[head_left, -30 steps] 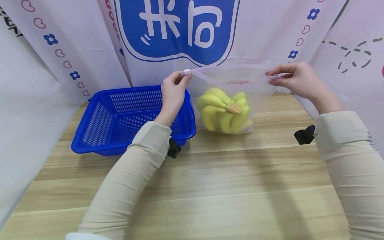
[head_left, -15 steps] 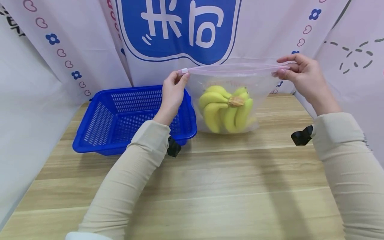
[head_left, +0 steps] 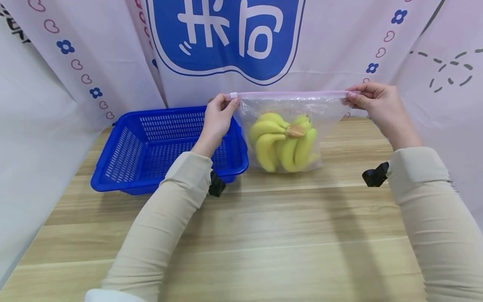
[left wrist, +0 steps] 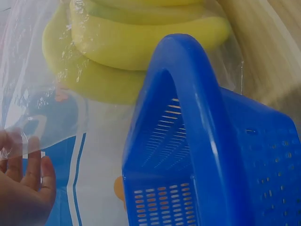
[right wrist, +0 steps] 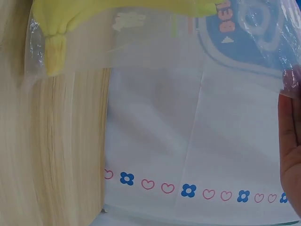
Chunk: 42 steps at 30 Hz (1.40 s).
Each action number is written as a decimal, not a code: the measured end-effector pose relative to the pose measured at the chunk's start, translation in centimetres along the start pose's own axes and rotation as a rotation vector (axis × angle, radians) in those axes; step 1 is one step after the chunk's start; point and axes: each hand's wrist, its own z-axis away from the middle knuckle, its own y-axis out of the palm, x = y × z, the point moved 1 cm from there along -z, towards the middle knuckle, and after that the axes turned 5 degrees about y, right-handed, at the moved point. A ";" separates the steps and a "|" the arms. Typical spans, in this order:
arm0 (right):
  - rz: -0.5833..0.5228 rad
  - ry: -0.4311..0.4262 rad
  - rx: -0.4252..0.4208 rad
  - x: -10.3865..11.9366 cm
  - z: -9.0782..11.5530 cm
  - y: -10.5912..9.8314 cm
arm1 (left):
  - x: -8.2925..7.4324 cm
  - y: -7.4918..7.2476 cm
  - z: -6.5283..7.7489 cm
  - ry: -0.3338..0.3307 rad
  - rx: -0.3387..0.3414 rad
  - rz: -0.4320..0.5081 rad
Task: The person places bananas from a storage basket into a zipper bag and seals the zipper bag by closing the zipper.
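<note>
A translucent slider zip bag (head_left: 332, 121) with a pink top strip hangs stretched between both hands. Inside it a bunch of yellow bananas (head_left: 269, 126) shows through the film, its brown stem end facing the head camera. My left hand (head_left: 219, 119) pinches the strip's left end, right at the white slider (head_left: 233, 95). At the other end my right hand (head_left: 381, 105) pinches the strip's corner between thumb and fingers. The strip runs nearly straight and level, its edges together. In the right wrist view the bag's lower corner (right wrist: 35, 70) shows near the wooden table.
A blue perforated plastic basket (head_left: 105, 180) stands on the wooden table (head_left: 271, 239), just left of the bag and under the left forearm. Behind the table hangs a white cloth (head_left: 324, 50) with a blue emblem, hearts and flowers. Black wrist cameras are on both sleeves.
The bag's mouth gaped a second ago and its edges now lie together. My right hand has shifted outward, rising and then lowering again, and the strip is pulled straight. The basket has stayed put.
</note>
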 end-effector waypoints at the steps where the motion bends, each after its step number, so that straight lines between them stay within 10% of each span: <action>1: -0.016 0.006 -0.002 -0.1 0.0 0.0 | 0.0 0.1 -0.1 0.003 0.007 -0.001; 14: -0.043 0.052 -0.058 -0.4 -0.8 0.7 | 0.0 0.0 -0.5 -0.043 0.003 0.011; 20: 0.262 0.079 -0.151 0.1 -0.9 2.1 | -0.1 0.1 -0.4 -0.082 -0.004 0.040; 28: 0.560 -0.156 -0.313 1.9 -0.5 5.8 | -0.1 0.1 -0.2 -0.083 -0.001 0.048; 42: 0.570 -0.303 0.065 5.6 0.8 14.6 | -0.3 0.0 0.0 -0.035 0.039 0.026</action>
